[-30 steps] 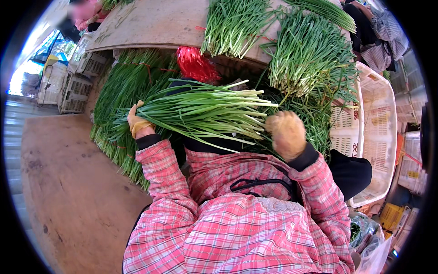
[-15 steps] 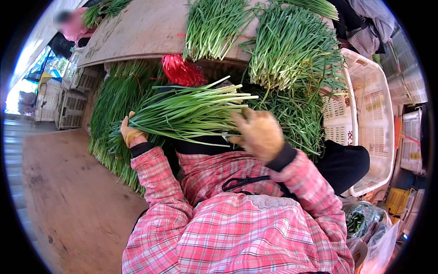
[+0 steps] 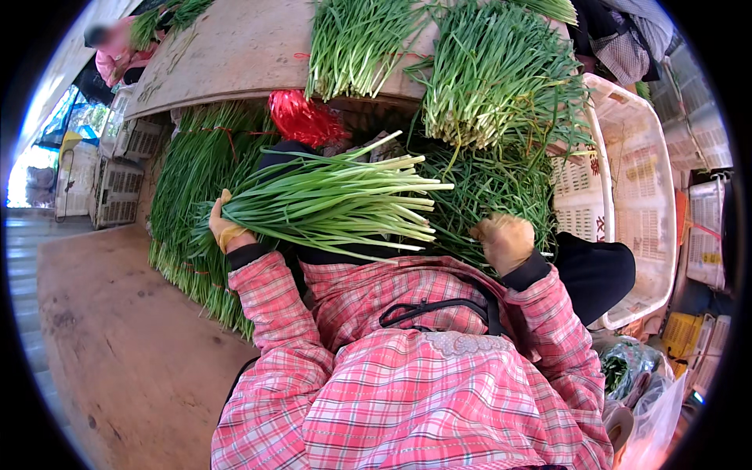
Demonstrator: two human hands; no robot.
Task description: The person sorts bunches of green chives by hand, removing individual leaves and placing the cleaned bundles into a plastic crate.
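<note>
A loose bunch of garlic chives (image 3: 337, 200) lies across my lap, its pale stem ends fanned out to the right. My left hand (image 3: 227, 222), in a yellowish glove, is closed round the leafy end of that bunch. Clear of the stems, my right hand (image 3: 505, 241) has its gloved fingers curled in over a heap of loose green leaves (image 3: 493, 188). Whatever those fingers hold, if anything, is hidden. Beside my left hand lie stacked bundles of chives (image 3: 196, 172), some bound with red ties.
Ahead, a wooden board (image 3: 235, 55) carries more piles of chives (image 3: 501, 70). Red plastic strips (image 3: 305, 117) hang at its near edge. White plastic crates (image 3: 642, 196) stand to the right, and a clear plastic bag (image 3: 654, 407) lies below them. A co-worker (image 3: 121, 55) sits far left.
My right hand has moved away from the stem ends, to the right and slightly down, with its fingers curling in. My left hand keeps its grip on the bunch.
</note>
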